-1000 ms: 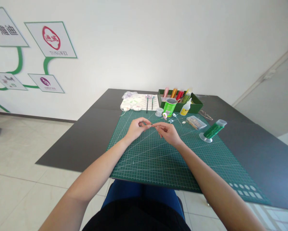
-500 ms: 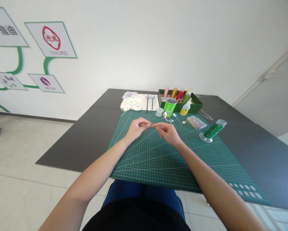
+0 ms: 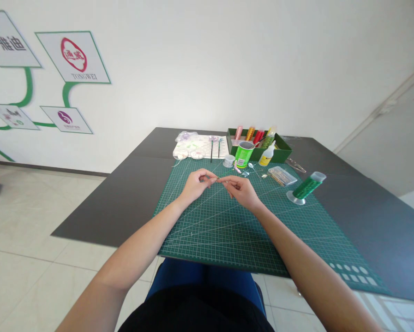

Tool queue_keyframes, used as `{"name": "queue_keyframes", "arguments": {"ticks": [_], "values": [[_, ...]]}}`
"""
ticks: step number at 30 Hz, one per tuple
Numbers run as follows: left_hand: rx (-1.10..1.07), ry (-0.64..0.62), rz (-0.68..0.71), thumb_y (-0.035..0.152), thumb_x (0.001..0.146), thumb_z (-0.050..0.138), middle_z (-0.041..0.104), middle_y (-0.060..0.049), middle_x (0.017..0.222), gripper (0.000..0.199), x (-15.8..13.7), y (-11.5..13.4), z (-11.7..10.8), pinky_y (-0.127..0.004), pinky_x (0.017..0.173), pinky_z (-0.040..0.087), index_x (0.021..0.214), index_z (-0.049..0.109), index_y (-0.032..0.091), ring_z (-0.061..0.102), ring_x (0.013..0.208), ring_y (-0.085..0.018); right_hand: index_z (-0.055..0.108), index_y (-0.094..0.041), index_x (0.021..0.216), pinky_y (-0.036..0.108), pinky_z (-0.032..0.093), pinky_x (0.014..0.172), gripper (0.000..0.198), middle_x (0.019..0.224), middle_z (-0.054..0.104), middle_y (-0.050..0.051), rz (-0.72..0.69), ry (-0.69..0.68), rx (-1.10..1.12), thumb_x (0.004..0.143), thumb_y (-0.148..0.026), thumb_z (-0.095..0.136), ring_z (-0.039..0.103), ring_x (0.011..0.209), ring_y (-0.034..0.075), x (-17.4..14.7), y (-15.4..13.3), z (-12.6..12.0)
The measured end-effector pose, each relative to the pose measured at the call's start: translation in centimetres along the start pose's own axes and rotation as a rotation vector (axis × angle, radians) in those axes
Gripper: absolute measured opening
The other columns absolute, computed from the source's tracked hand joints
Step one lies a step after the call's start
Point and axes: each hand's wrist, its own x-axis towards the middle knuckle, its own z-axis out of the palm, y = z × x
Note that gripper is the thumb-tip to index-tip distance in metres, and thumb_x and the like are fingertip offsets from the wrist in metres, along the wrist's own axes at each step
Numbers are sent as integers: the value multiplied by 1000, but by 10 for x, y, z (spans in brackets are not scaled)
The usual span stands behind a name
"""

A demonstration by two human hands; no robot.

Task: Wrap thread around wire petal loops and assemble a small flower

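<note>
Over the green cutting mat [image 3: 207,230], my left hand [image 3: 196,184] and my right hand [image 3: 240,190] meet at their fingertips. Thumb and forefinger are pinched together on each side, around something small and thin that I cannot make out. Just beyond the fingers lie a pinkish petal-like piece [image 3: 237,168], pale bluish petal pieces [image 3: 245,174] and a white petal on a thin wire [image 3: 251,165]. A small clear round tub [image 3: 229,161] and a green can [image 3: 243,156] stand behind them.
At the right stand a tube of green material [image 3: 307,186] and a flat clear case [image 3: 282,176]. Farther back are a glue bottle [image 3: 267,154], scissors-like metal tool [image 3: 296,165], a green box [image 3: 285,156] with coloured rolls, two dark-stemmed pieces [image 3: 212,150] and white spools [image 3: 197,154].
A pale petal-like shape in front of the green can no longer shows there, and the pinkish piece is more fully visible. Both hands stay almost where they were, still pinching.
</note>
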Motion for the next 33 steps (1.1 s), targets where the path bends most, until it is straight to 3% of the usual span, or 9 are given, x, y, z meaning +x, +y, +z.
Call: {"name": "queue_keyframes", "arguments": {"ticks": [10, 33], "values": [[16, -8, -54, 38, 82, 76, 62, 2, 58, 22, -1, 0, -1, -24, 49, 38, 88, 74, 17, 51, 48, -11, 78, -16, 101, 24, 35, 47, 29, 48, 48, -5, 6, 4, -4, 92, -38, 61, 43, 44, 11, -1, -1, 0], [-7, 24, -17, 33, 80, 79, 65, 2, 62, 20, 1, -4, -2, -25, 60, 44, 90, 76, 16, 55, 54, -11, 76, -14, 100, 23, 32, 46, 29, 48, 47, -5, -10, 4, 8, 92, -36, 59, 42, 44, 10, 0, 0, 0]]}}
